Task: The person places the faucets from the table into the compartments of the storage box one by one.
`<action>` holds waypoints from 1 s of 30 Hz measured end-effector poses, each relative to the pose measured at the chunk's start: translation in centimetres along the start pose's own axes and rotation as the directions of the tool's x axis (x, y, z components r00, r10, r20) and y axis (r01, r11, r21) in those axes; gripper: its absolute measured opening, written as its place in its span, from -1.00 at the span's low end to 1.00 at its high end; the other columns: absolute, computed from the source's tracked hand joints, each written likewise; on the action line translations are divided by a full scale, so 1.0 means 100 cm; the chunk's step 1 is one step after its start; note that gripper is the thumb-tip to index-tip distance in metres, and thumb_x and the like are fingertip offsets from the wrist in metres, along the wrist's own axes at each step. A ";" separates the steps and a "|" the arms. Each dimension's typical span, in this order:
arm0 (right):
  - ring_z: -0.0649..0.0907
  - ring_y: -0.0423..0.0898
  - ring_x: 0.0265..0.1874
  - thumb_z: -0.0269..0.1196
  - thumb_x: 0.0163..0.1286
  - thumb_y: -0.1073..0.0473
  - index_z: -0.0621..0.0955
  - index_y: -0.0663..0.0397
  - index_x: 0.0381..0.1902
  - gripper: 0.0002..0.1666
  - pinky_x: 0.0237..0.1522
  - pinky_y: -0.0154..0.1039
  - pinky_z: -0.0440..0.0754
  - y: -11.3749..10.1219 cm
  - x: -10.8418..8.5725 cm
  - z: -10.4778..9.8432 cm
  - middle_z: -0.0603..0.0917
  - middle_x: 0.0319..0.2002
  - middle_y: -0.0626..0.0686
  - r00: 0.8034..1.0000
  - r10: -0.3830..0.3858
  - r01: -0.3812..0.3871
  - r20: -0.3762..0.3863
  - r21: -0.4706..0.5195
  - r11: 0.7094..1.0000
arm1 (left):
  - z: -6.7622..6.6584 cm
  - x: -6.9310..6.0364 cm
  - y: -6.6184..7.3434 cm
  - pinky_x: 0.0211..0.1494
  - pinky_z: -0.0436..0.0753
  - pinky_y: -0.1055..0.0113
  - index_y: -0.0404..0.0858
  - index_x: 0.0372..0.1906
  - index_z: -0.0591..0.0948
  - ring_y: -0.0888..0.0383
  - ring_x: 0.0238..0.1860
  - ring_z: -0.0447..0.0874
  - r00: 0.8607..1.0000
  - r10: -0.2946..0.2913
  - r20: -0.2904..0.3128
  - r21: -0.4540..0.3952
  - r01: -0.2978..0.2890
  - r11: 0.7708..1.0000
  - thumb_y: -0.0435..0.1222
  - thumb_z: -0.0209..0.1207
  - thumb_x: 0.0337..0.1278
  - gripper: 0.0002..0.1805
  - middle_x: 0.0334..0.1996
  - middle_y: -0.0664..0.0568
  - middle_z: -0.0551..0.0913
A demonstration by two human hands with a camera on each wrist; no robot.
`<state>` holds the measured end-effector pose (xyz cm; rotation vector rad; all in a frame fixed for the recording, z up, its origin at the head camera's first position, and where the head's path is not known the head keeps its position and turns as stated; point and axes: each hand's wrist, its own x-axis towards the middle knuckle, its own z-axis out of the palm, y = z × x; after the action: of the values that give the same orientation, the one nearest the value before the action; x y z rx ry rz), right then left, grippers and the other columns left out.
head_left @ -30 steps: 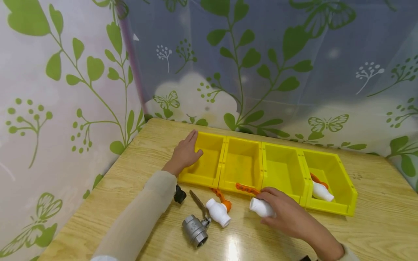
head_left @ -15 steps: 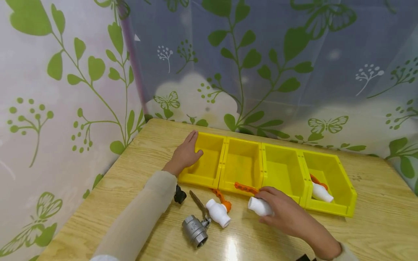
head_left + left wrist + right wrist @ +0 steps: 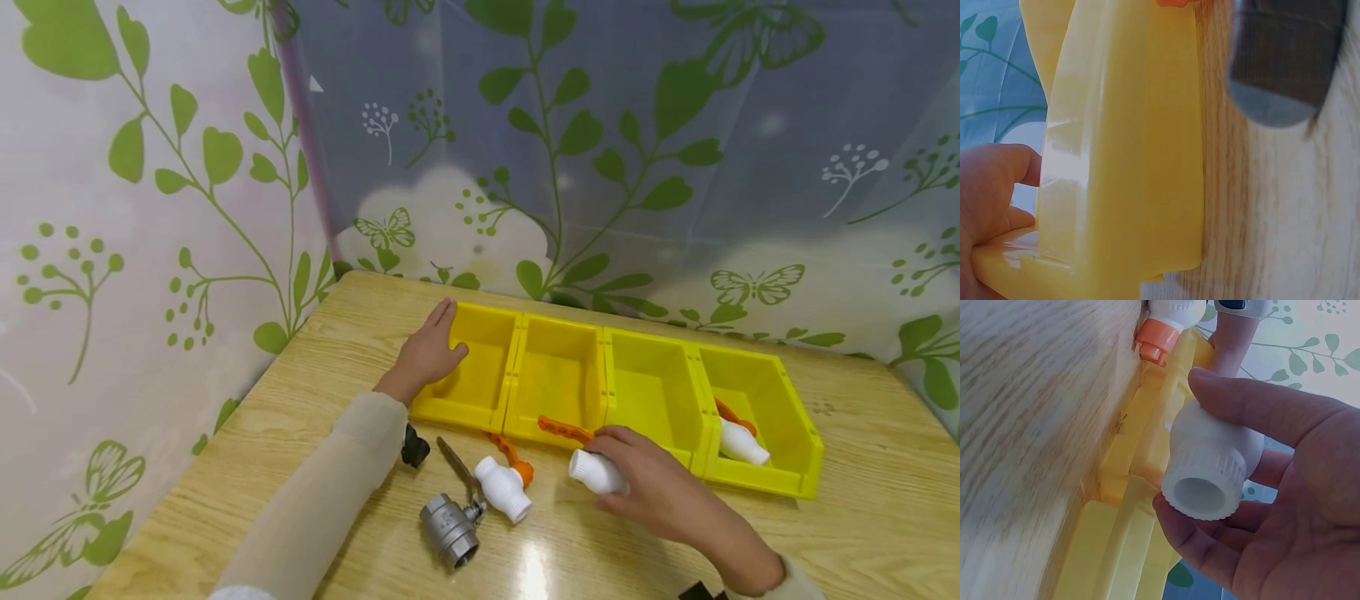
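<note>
My left hand (image 3: 427, 354) grips the left wall of the leftmost yellow bin (image 3: 480, 354), its thumb over the inner side. The left wrist view shows the hand (image 3: 991, 200) on the rim of that bin (image 3: 1116, 150). My right hand (image 3: 652, 483) holds a white plastic ball valve (image 3: 596, 472) with an orange lever, just in front of the second bin (image 3: 558, 367). In the right wrist view, thumb and fingers hold the valve's body (image 3: 1210, 450), its ribbed open end facing the camera. A second white ball valve (image 3: 502, 489) and a steel ball valve (image 3: 448, 529) lie between the hands.
Right of these stand a third bin (image 3: 652, 392) and a fourth bin (image 3: 798, 417), which contains a white ball valve (image 3: 742, 442) with an orange lever. A black object (image 3: 414, 447) is beside the left sleeve. Patterned cloth hangs behind and left of the wooden table (image 3: 885, 500).
My right hand has shifted very slightly left with the white ball valve in its grip. The left hand stays on the leftmost bin.
</note>
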<state>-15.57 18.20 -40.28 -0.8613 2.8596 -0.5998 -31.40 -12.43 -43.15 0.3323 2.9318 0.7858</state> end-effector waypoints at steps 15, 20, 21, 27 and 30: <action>0.58 0.00 -0.10 0.52 0.01 0.17 0.60 0.13 0.00 -0.43 -0.13 -0.02 0.58 -0.002 0.006 -0.001 0.57 0.02 0.09 1.000 -0.017 0.017 -0.021 0.017 1.000 | -0.001 0.000 0.000 -0.49 0.30 0.26 -0.21 0.57 -0.13 0.08 -0.68 0.26 1.000 0.009 -0.001 -0.005 -0.009 1.000 -0.15 0.03 0.39 -0.17 0.57 -0.01 -0.20; 0.58 0.01 -0.11 0.52 0.02 0.18 0.60 0.14 0.00 -0.44 -0.13 -0.02 0.58 -0.003 0.007 -0.002 0.57 0.03 0.09 1.000 -0.002 0.002 -0.025 0.019 1.000 | -0.002 -0.001 0.002 -0.51 0.29 0.27 -0.20 0.57 -0.14 0.08 -0.68 0.27 1.000 0.007 -0.002 -0.010 -0.007 1.000 -0.15 0.02 0.39 -0.17 0.57 -0.01 -0.20; 0.58 0.01 -0.11 0.52 0.01 0.18 0.60 0.14 0.00 -0.44 -0.13 -0.02 0.58 -0.003 0.007 -0.002 0.57 0.03 0.09 1.000 0.000 0.001 -0.027 0.019 1.000 | -0.003 -0.001 0.002 -0.51 0.29 0.27 -0.20 0.57 -0.14 0.08 -0.68 0.27 1.000 0.007 -0.002 -0.012 -0.007 1.000 -0.15 0.02 0.39 -0.17 0.57 -0.01 -0.20; 0.58 0.02 -0.10 0.52 0.01 0.20 0.60 0.16 -0.01 -0.44 -0.12 0.00 0.58 -0.004 0.007 -0.004 0.57 0.03 0.11 0.999 -0.007 0.008 -0.051 0.011 1.000 | -0.002 -0.001 0.001 -0.49 0.31 0.26 -0.22 0.57 -0.13 0.06 -0.65 0.33 1.000 0.010 -0.002 -0.007 -0.010 1.000 -0.15 0.02 0.39 -0.17 0.57 -0.02 -0.19; 0.58 0.02 -0.10 0.52 0.01 0.20 0.60 0.16 -0.01 -0.44 -0.12 -0.01 0.58 -0.004 0.008 -0.006 0.58 0.02 0.11 0.998 -0.009 0.009 -0.057 0.002 1.000 | -0.002 -0.001 0.001 -0.47 0.31 0.26 -0.22 0.57 -0.12 0.05 -0.63 0.35 1.000 0.006 0.001 -0.008 -0.006 1.000 -0.15 0.03 0.39 -0.17 0.57 -0.01 -0.20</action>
<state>-16.17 17.66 -39.61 -0.8710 2.9068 -0.6389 -31.27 -12.47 -42.92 0.3410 2.9268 0.7981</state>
